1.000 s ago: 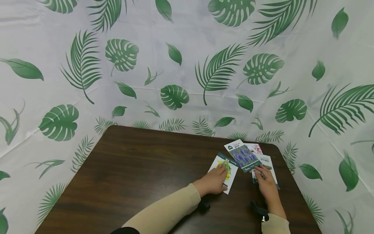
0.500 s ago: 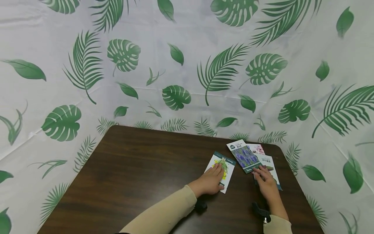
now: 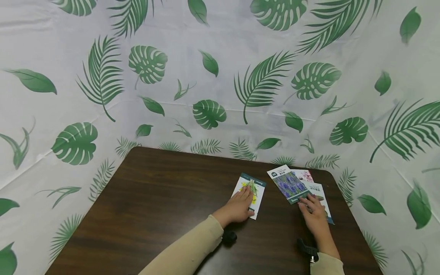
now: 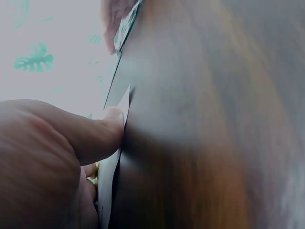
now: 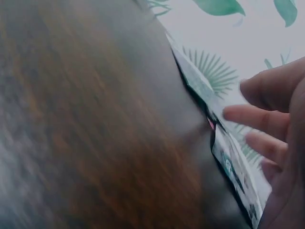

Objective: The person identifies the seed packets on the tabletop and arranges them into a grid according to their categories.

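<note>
A white seed packet with yellow flowers [image 3: 258, 193] lies flat on the table under my left hand [image 3: 236, 206]. That hand's fingers stretch straight across the packet's face, and in the left wrist view its thumb lies at the packet edge [image 4: 110, 176]. To the right, a packet with purple flowers [image 3: 289, 185] overlaps a white packet [image 3: 314, 186] and one with pink blossoms [image 3: 305, 174]. My right hand [image 3: 317, 219] rests over the lower part of these, fingers relaxed. The right wrist view shows its fingertips [image 5: 233, 113] right above the packets.
The dark wooden table [image 3: 165, 191] has its far edge against a leaf-patterned cloth [image 3: 192, 68]. A black wrist strap [image 3: 307, 248] sits at the right wrist, and a black piece [image 3: 229, 237] shows beside the left cuff.
My left hand has slid the yellow-flower packet to the left and slightly away, widening its gap from the others. The right hand stays at the overlapping packets.
</note>
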Motion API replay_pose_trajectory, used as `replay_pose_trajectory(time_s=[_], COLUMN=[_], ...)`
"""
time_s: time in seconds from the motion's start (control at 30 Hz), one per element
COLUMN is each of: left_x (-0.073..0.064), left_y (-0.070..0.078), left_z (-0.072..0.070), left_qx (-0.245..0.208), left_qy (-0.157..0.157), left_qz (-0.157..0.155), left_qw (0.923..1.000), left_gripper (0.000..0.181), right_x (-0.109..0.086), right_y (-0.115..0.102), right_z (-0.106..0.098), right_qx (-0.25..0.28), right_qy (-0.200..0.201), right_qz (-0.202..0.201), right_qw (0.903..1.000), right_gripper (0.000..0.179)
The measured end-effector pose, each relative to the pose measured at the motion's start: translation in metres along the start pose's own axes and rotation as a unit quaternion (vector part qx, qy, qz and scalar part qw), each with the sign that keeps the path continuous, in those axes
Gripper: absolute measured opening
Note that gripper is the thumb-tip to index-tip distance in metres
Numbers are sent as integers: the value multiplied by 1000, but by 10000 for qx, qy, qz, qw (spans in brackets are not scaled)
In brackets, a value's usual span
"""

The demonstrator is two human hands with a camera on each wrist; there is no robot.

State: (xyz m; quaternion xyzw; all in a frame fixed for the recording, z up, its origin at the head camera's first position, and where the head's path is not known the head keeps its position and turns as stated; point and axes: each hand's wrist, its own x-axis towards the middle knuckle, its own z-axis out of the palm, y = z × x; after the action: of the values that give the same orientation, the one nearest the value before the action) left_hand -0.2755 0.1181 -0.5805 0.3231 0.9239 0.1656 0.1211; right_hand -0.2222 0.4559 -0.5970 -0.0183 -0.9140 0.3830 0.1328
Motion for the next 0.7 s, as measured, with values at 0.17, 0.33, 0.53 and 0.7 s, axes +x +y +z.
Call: replay_pose_trajectory(time_s=[0.17,0.33,0.53,0.7], left_x=[-6,-10,-14,-12], left_y=[-10,-18,-28,-37], left_z=[-8,-12,-10,-11], left_qx=[-196,-388,-412,-524], left_qy=[-32,-14,63,98], left_qz=[-155,-245,-319,-339], left_qw=[9997,9989,9986,9980], left_gripper=[82,82,83,83], right_x=[-1,-2,-2,3], right_y=[-15,-32,-36,-33], right_z=[5,14,28,32], right_qx=[354,557,492,532], right_qy=[364,340,-2,-165], right_qz=[19,120,-86,-87], right_qw=[9987,9978,9987,9984], right_gripper=[38,40,40,40])
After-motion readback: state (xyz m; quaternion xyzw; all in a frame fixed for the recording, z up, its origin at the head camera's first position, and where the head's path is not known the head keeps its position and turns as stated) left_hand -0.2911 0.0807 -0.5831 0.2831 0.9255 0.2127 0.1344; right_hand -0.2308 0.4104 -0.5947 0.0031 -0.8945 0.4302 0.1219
